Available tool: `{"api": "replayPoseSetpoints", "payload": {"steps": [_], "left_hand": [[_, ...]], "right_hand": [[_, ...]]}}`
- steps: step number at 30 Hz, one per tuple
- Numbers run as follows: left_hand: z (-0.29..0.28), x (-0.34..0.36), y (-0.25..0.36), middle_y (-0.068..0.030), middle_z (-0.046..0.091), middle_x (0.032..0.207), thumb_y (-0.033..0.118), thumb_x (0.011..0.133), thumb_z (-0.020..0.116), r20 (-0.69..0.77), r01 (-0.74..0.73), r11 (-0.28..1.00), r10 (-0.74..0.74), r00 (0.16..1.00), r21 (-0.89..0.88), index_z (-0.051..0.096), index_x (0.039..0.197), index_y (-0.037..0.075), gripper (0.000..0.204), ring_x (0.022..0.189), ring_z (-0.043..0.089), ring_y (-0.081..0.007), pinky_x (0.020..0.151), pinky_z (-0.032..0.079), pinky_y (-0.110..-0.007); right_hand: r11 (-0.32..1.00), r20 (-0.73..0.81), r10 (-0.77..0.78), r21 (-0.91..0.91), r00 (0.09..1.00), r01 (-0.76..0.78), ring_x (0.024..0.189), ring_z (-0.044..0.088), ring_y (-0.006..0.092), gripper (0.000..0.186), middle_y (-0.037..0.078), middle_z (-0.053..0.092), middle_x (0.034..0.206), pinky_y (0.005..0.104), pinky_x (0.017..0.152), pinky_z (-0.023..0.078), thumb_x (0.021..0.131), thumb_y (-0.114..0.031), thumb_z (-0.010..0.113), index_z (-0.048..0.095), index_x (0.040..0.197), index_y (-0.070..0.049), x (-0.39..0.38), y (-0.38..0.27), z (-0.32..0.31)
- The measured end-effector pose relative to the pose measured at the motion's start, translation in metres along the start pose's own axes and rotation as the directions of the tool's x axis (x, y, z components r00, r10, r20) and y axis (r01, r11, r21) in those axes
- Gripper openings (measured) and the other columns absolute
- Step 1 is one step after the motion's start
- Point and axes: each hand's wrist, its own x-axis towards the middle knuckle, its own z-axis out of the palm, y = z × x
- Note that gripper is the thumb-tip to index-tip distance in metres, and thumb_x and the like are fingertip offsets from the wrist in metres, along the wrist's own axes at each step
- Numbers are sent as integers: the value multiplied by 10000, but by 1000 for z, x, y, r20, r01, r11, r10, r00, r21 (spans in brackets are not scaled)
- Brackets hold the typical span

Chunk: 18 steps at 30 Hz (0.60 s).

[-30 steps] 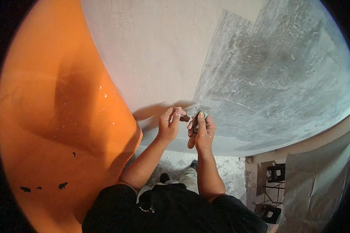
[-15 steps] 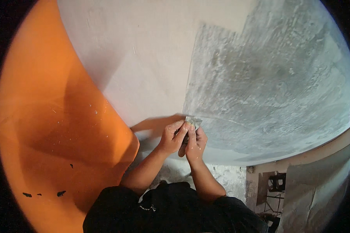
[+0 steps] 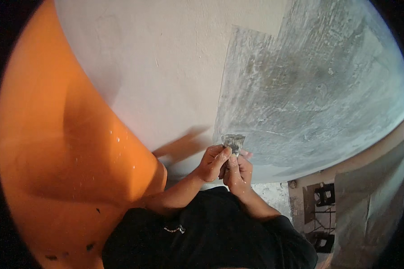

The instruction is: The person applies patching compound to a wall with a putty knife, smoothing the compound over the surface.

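Both of my hands meet on a small putty knife (image 3: 234,142) with a flat, smeared metal blade. My left hand (image 3: 212,163) pinches it from the left, thumb up against the blade's lower part. From the right, my right hand (image 3: 239,174) grips it, its thumb also near the base of the blade. The handle is mostly hidden by my fingers. White specks dot both hands. Just beyond the blade's edge lies the lower left corner of a rough grey patch (image 3: 292,94) on the pale wall (image 3: 166,67).
An orange wall (image 3: 40,134) fills the left side and meets the pale wall along a slanted edge. At the lower right are a dark stool-like object (image 3: 324,195) and a hanging grey sheet (image 3: 368,201). White-stained floor (image 3: 274,197) shows behind my right arm.
My hands and the putty knife have shifted slightly right and down in the view. More of the blade now shows above my thumbs. The view itself has moved a little.
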Motion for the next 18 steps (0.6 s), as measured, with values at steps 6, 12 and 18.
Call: {"api": "replayPoseSetpoints", "payload": {"steps": [6, 12, 18], "left_hand": [[-15, 2, -15, -131, 661, 1130, 304, 1040, 373, 123, 359, 872, -338, 933, -333, 576, 1211, -44, 438, 931, 634, -125, 703, 514, -221], [-17, 6, 4, -156, 654, 1120, 253, 1047, 349, 108, 314, 932, -299, 948, -179, 593, 1201, -61, 427, 988, 609, -142, 852, 514, -285], [-25, 5, 3, -137, 680, 1066, 216, 1036, 401, 62, 119, 993, -119, 991, 0, 614, 1156, -77, 381, 914, 610, -117, 790, 504, -267]], "right_hand": [[973, -156, -48, -232, 987, 10, 439, 484, 97, 405, 44, 577, 601, 239, 421, 385, 1038, -276, 391, 548, 750, -38, 11, -16, 20], [992, -246, 59, -92, 968, -84, 466, 484, 75, 372, 25, 550, 577, 228, 437, 395, 1032, -271, 431, 541, 766, -37, 9, -9, 27], [999, -386, 35, -17, 922, -45, 424, 465, 89, 472, 26, 523, 503, 245, 413, 372, 1025, -253, 455, 520, 603, -52, 15, 27, 26]]}}
